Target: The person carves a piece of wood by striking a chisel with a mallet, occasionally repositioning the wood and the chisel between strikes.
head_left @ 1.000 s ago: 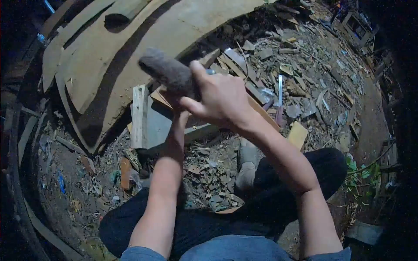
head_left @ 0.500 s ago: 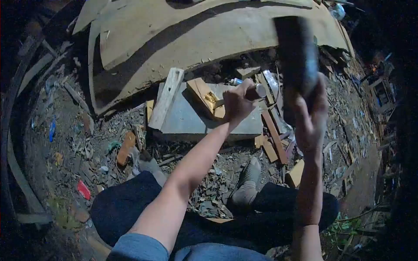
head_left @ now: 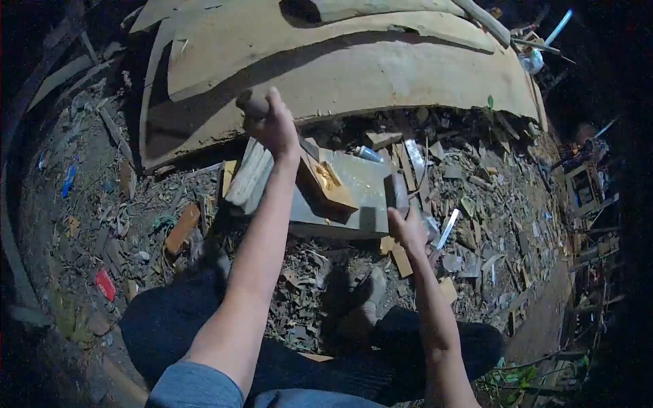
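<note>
My left hand (head_left: pixel 275 132) is closed round the thick handle of a chisel (head_left: pixel 254 105), whose dark blade slants down toward the upper end of a wooden block (head_left: pixel 332 194). Whether the edge touches the wood is not clear. A rough yellow hollow with chips is cut into the block's face. The block lies on a grey slab (head_left: pixel 371 178). To its right, my right hand (head_left: pixel 410 232) grips a dark mallet (head_left: pixel 396 190), held low over the slab's right edge, apart from the chisel.
A weathered wood piece (head_left: pixel 246 178) rests on the slab's left side. Behind stand large curved boards (head_left: pixel 408 75). A small can (head_left: pixel 368 154) lies at the slab's back edge. Offcuts, chips and litter cover the ground, with an orange-brown block (head_left: pixel 183 228) at left.
My left hand has swung left with the chisel, which now slants in from the block's other side. My right hand has lowered the mallet from high up to beside the block.
</note>
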Action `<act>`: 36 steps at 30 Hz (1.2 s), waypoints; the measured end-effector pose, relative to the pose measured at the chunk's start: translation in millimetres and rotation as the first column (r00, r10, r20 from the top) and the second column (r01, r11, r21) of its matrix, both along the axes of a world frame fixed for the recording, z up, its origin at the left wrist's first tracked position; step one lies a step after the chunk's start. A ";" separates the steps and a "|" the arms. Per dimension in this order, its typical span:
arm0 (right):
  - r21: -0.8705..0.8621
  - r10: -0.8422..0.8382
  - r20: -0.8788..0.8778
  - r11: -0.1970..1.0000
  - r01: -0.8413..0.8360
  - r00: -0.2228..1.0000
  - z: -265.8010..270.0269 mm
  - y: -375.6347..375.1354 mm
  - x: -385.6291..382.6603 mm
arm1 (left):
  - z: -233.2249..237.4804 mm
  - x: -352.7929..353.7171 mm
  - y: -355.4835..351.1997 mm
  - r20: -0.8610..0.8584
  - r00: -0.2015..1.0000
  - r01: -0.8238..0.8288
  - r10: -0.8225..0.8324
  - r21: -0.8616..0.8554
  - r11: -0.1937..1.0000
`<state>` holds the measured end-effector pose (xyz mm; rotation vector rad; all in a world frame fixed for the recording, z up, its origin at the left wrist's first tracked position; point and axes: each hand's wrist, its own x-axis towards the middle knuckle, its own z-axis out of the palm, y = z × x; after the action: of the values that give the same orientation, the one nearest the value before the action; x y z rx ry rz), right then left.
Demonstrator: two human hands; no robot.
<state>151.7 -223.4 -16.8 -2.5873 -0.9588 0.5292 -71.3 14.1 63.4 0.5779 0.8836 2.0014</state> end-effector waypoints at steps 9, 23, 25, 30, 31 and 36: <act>-0.044 0.330 0.676 0.911 -0.411 0.659 -44.1 22.5 -32.3 | 6.5 -14.3 7.7 0.378 0.917 0.105 -0.124 0.071 0.992; 0.289 0.189 -0.939 0.886 0.362 0.289 4.8 81.6 -94.8 | 51.6 -44.6 -13.7 0.422 0.901 0.058 -0.104 0.120 0.991; 0.318 0.387 -0.920 0.827 0.464 -0.060 1.6 67.1 -91.8 | 50.8 -44.5 -12.2 0.432 0.896 0.054 -0.101 0.119 0.991; -0.054 0.337 -0.803 0.780 0.623 -0.491 -46.2 53.6 -57.2 | 54.9 -34.3 -19.3 0.451 0.881 0.091 -0.145 0.137 0.986; -0.165 0.368 -0.683 0.764 0.624 -0.631 -27.6 45.4 -62.4 | 55.1 -35.0 -20.0 0.450 0.882 0.091 -0.144 0.136 0.987; 0.238 0.284 -0.958 0.739 0.630 0.028 -25.9 32.3 -67.9 | 50.2 -28.4 -20.2 0.385 0.915 0.082 -0.118 0.109 0.991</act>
<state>83.7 -191.1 -42.7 -0.9931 -0.0874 1.3635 -99.7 -6.1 113.6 0.2491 0.5110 1.9756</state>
